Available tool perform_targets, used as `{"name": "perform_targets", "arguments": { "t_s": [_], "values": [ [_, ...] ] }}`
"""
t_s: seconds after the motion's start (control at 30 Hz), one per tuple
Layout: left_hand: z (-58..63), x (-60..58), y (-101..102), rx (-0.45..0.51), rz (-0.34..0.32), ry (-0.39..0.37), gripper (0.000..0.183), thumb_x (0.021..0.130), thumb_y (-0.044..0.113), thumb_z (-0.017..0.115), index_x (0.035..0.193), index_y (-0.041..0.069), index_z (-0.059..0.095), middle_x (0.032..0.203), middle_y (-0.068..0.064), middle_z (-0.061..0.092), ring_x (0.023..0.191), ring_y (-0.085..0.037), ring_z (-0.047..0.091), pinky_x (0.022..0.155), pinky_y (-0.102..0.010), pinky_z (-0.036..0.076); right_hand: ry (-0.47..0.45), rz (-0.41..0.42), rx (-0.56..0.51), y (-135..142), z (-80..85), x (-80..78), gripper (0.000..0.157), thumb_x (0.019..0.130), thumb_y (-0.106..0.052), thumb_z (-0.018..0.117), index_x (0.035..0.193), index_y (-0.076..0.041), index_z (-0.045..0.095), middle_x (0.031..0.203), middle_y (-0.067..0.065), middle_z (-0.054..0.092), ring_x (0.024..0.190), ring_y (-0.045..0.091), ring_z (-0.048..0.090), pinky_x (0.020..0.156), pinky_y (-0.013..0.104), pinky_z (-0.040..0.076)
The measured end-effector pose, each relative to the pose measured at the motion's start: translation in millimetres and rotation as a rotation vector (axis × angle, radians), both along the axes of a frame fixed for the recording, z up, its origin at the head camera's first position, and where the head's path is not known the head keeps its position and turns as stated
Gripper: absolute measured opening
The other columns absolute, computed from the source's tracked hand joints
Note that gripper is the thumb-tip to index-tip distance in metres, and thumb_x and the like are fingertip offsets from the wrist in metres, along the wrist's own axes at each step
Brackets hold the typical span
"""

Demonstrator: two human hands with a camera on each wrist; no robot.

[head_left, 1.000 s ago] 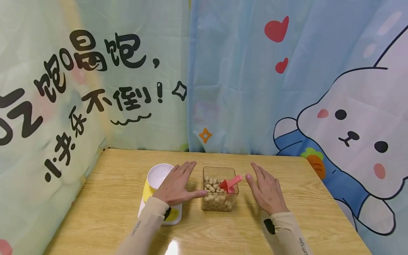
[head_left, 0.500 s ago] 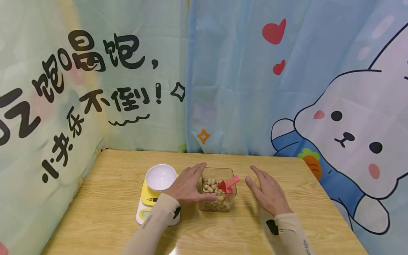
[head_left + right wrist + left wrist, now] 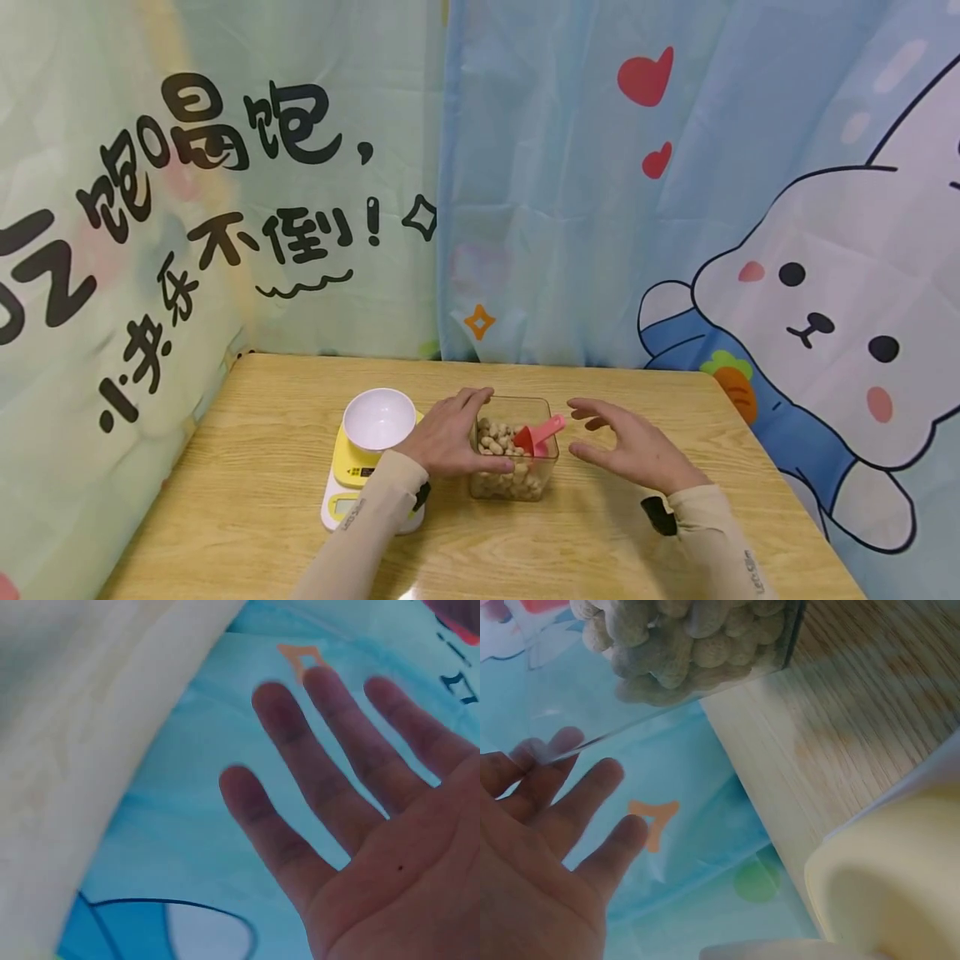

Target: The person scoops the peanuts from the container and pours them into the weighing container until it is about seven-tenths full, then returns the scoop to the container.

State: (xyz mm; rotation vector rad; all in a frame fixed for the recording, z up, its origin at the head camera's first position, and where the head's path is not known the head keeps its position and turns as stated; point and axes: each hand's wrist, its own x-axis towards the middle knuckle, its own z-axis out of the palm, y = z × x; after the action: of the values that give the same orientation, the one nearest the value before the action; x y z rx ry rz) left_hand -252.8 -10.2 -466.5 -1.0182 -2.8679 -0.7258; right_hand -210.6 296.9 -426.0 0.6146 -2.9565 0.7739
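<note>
A clear plastic container (image 3: 543, 479) of unshelled peanuts (image 3: 495, 437) stands on the table. A red scoop (image 3: 542, 432) lies in the peanuts, its handle sticking out over the right rim. My left hand (image 3: 450, 433) holds the container's left side, with the thumb across the front and a fingertip at the back left corner. In the left wrist view two of its fingers (image 3: 555, 780) meet the container's edge, while the other two stretch free. To the right of the scoop handle, my right hand (image 3: 637, 446) hovers with nothing in it, fingers spread and slightly bent.
Left of the container, a yellow and white kitchen scale (image 3: 348, 467) carries a white bowl (image 3: 378, 419); my left forearm crosses over the scale's front. Printed curtains (image 3: 525, 250) stand behind and left of the wooden table (image 3: 247, 500).
My left hand has moved right, away from the bowl and onto the container. My right hand has turned inward, its fingers now pointing left at the scoop handle.
</note>
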Motion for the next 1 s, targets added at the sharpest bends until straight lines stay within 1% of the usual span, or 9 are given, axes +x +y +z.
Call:
{"name": "perform_targets", "arguments": {
  "t_s": [0.1,0.23,0.43,0.57,0.67,0.77,0.87,1.0],
  "values": [
    [0.0,-0.3,0,0.020,0.009,-0.022,0.112,0.076,0.083,0.064,0.160,0.017,0.030,0.154,-0.005,0.042,0.134,-0.029,0.049,0.108,-0.045,0.043,0.030,0.031,0.061,-8,14.9,-2.1,0.069,0.088,-0.055,0.074,0.143,-0.017,0.057,0.126,0.001,0.066,0.106,0.022,0.065,0.088,0.053,0.053],
    [-1.0,-0.6,0,0.028,0.018,-0.042,0.111,0.076,0.083,0.065,0.159,0.018,0.030,0.153,-0.004,0.042,0.131,-0.028,0.052,0.106,-0.044,0.045,0.063,0.090,0.123,-20,28.8,-7.9,0.063,0.086,-0.051,0.079,0.136,-0.016,0.064,0.121,-0.001,0.069,0.098,0.016,0.065,0.083,0.045,0.055],
    [0.4,-0.3,0,0.024,0.015,-0.059,0.112,0.075,0.083,0.065,0.159,0.018,0.030,0.153,-0.004,0.042,0.131,-0.027,0.052,0.105,-0.044,0.046,0.101,0.169,0.205,-31,34.5,-16.6,0.048,0.084,-0.047,0.081,0.120,-0.017,0.074,0.114,-0.004,0.072,0.087,0.009,0.064,0.075,0.033,0.055],
    [2.0,0.4,0,0.025,0.017,-0.059,0.111,0.075,0.081,0.067,0.158,0.017,0.032,0.150,-0.004,0.045,0.128,-0.027,0.054,0.104,-0.043,0.047,0.091,0.216,0.213,-37,37.6,-20.8,0.037,0.086,-0.044,0.081,0.112,-0.019,0.076,0.105,-0.009,0.071,0.081,0.008,0.060,0.068,0.029,0.052],
    [2.5,0.9,0,0.034,0.014,-0.067,0.109,0.075,0.080,0.068,0.157,0.017,0.033,0.147,-0.004,0.047,0.124,-0.027,0.056,0.102,-0.042,0.049,0.062,0.236,0.206,-40,39.2,-22.7,0.033,0.086,-0.044,0.081,0.106,-0.019,0.077,0.098,-0.012,0.069,0.075,0.008,0.057,0.063,0.027,0.049],
    [2.5,0.6,1,0.045,0.009,-0.070,0.109,0.075,0.080,0.069,0.157,0.017,0.034,0.147,-0.004,0.047,0.124,-0.027,0.057,0.101,-0.042,0.049,0.062,0.242,0.232,-42,39.4,-23.4,0.032,0.085,-0.045,0.081,0.102,-0.019,0.078,0.094,-0.012,0.068,0.071,0.005,0.056,0.062,0.026,0.048],
    [2.1,-0.1,1,0.048,0.006,-0.068,0.109,0.075,0.080,0.069,0.157,0.018,0.034,0.147,-0.003,0.047,0.124,-0.026,0.057,0.101,-0.041,0.049,0.085,0.254,0.279,-44,40.1,-23.8,0.031,0.085,-0.047,0.080,0.099,-0.021,0.078,0.094,-0.012,0.069,0.073,0.002,0.057,0.065,0.027,0.051],
    [2.1,-1.0,0,0.048,0.008,-0.064,0.109,0.074,0.080,0.069,0.157,0.018,0.034,0.147,-0.003,0.047,0.124,-0.026,0.057,0.101,-0.041,0.049,0.104,0.276,0.326,-50,44.4,-23.4,0.029,0.084,-0.044,0.081,0.098,-0.019,0.078,0.094,-0.010,0.070,0.080,0.006,0.064,0.070,0.031,0.054]
  ]
}}
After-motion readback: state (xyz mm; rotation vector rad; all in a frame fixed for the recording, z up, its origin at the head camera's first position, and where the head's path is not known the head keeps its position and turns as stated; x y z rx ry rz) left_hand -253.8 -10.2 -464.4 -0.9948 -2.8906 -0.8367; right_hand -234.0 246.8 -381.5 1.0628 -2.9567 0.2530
